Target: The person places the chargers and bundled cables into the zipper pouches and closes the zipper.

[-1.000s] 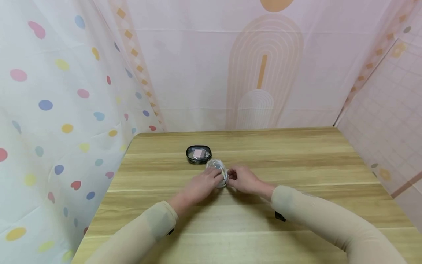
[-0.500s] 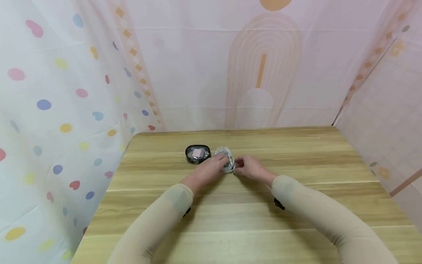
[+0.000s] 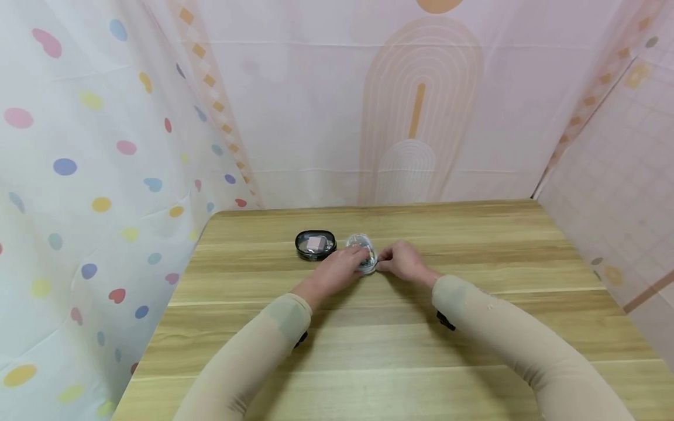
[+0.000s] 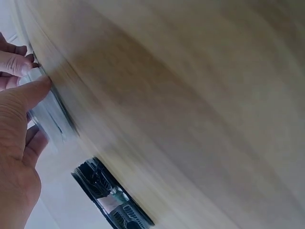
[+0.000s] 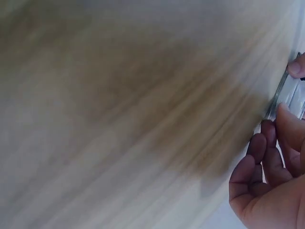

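Observation:
A small clear oval pouch with a whitish rim sits on the table between both hands. My left hand grips it from the left, its fingers over the top; in the left wrist view the thumb lies along the pouch's side. At the pouch's right edge, my right hand pinches the rim between thumb and curled fingers, as the right wrist view shows close up. What the fingertips pinch is too small to make out. The left fingers hide part of the pouch and its contents.
Just left of the pouch stands a black-rimmed clear oval case with a pale pink block inside. Both are on a wood-grain table. Patterned curtains hang behind the table and along its sides.
Both hands and the pouch have shifted right and away from the body, to beside the black-rimmed case. Over the last half second the right hand has moved only slightly farther back.

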A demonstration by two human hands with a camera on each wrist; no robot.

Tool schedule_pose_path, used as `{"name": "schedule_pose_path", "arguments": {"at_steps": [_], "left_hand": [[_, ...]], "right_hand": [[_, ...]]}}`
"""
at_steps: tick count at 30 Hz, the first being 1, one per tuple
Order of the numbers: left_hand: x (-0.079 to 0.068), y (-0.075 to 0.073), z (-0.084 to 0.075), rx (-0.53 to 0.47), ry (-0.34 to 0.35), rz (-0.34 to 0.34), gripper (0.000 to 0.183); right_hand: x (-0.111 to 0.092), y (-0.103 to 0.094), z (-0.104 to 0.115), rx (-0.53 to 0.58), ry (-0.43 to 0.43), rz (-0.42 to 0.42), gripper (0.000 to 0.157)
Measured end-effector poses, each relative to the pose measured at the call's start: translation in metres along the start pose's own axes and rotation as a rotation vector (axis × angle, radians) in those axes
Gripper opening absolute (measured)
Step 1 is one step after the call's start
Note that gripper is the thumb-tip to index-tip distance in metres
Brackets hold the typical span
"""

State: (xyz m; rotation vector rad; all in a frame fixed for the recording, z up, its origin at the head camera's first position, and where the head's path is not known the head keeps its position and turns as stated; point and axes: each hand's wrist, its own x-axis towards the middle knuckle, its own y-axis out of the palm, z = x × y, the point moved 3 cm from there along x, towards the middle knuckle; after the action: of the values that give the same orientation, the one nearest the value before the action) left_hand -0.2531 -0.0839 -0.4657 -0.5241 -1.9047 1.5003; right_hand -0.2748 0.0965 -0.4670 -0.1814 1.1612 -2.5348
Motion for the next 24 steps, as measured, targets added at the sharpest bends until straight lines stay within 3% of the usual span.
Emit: {"name": "schedule_pose_path", "arguments": {"at_steps": [9, 14, 19, 24], "left_hand": [[0.0010, 0.0018, -0.0012, 0.014, 0.007, 0.010, 0.033], [0.0029, 0.0027, -0.0009, 0.004, -0.008, 0.022, 0.031], [0.0015, 0.0041, 0.0009, 0.002, -0.037, 0.049, 0.030], [0.0006, 0.0044, 0.0011, -0.006, -0.046, 0.049, 0.030]], "right_hand": [[0.0010, -0.0016, -0.0010, 0.102, 0.077, 0.061, 0.017], [0.0013, -0.0028, 0.0018, 0.075, 0.084, 0.089, 0.017], [0.0023, -0.0013, 0.0025, 0.065, 0.111, 0.070, 0.014], [0.0044, -0.0001, 0.0021, 0.085, 0.192, 0.038, 0.012]]}}
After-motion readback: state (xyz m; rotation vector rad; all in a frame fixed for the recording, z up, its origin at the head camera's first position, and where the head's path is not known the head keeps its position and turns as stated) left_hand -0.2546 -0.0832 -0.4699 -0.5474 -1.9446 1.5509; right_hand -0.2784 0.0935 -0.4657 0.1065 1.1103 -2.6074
